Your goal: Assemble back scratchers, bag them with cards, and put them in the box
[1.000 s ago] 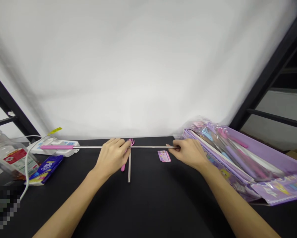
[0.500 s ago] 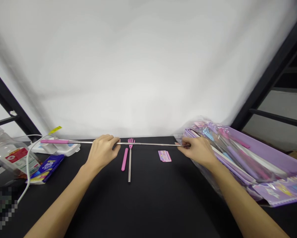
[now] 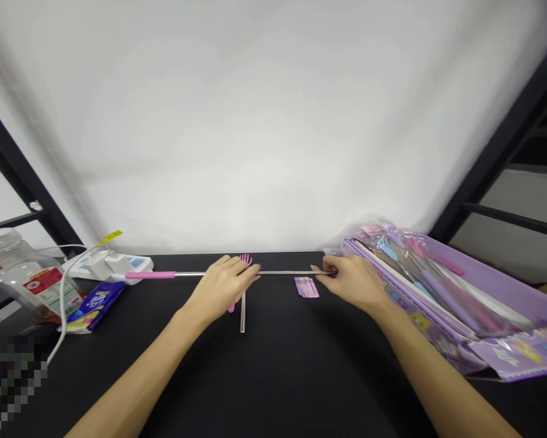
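Observation:
A telescopic back scratcher with a pink grip and a thin metal rod lies level across the view, held above the table. My left hand is closed around the rod, near its middle. My right hand pinches the rod's far right end, and the fingers mostly hide the tip. Under and behind my left hand lies a pink claw head with a metal rod. A pink handle beside it is mostly covered by the hand. A small pink printed card lies on the table, just left of my right hand.
At the right, a purple display box holds several bagged back scratchers. To the left stand a clear plastic jar, a blue snack packet, a white power strip and a white cable. A pale wall rises behind the black table.
My left hand and the pink grip have moved right, closer to my right hand. The back scratcher looks shorter. My left hand now covers part of the pieces on the table.

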Demonstrator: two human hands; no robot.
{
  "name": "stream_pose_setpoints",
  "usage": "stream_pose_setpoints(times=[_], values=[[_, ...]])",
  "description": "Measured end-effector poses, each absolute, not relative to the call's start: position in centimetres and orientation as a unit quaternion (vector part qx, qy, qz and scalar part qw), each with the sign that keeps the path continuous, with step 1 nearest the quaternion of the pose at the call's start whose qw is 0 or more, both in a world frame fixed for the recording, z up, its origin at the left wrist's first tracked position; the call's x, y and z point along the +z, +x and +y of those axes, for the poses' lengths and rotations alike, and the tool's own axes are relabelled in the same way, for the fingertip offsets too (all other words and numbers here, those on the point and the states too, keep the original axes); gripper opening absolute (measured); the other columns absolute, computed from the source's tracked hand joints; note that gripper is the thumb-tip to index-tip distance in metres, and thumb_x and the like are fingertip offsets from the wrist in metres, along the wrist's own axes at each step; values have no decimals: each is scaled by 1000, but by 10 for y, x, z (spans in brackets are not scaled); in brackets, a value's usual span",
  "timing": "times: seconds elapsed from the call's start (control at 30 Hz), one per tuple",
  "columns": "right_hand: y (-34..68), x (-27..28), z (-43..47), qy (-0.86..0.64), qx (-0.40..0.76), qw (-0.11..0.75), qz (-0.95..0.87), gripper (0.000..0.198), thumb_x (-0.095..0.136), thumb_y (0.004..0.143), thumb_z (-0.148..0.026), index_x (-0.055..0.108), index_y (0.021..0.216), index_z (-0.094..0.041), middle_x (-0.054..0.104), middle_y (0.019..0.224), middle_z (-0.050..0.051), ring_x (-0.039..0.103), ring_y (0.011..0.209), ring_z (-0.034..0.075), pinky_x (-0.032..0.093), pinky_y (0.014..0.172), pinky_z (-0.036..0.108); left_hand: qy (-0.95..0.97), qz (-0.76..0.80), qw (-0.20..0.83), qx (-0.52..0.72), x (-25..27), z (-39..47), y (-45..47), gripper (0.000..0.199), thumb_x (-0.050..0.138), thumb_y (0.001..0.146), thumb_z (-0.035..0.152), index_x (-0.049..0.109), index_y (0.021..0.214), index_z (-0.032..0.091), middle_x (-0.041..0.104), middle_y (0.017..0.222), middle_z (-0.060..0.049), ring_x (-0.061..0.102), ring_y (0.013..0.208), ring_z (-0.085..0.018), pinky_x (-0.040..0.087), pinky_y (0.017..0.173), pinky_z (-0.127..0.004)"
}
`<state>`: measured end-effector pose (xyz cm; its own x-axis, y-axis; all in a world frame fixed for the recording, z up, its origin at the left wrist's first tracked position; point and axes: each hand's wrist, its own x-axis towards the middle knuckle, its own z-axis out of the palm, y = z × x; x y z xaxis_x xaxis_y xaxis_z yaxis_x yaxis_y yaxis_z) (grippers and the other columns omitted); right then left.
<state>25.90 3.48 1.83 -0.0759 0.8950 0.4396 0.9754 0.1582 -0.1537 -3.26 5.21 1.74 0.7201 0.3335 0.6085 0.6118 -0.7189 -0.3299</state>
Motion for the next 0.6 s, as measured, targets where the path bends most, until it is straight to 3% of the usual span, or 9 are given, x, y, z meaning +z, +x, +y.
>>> stream_pose_setpoints(times=[0.17, 0.27, 0.6], values=[[251, 19, 32, -632, -100, 197, -743, 28, 55, 84, -38, 58, 61, -22, 61, 56, 1, 55, 57, 16, 22, 56, 29, -887, -243, 276, -279, 16, 54, -35, 21, 44, 102, 20, 63, 106, 13, 68, 79, -5, 60, 68, -17, 48, 65, -32], [241, 20, 30, -622, -122, 186, -751, 30, 54, 86, -41, 61, 64, -23, 64, 58, 2, 56, 57, 17, 21, 56, 30, -887, -219, 276, -299, 9, 50, -21, 20, 47, 100, 16, 62, 112, 10, 71, 85, -7, 63, 71, -18, 51, 69, -33], [269, 16, 38, -600, -72, 226, -764, 30, 56, 86, -39, 55, 62, -22, 53, 53, -1, 46, 53, 14, 23, 55, 28, -885, -236, 279, -287, 4, 58, -13, 25, 47, 101, 21, 68, 113, 14, 75, 82, -4, 66, 66, -16, 51, 66, -31]])
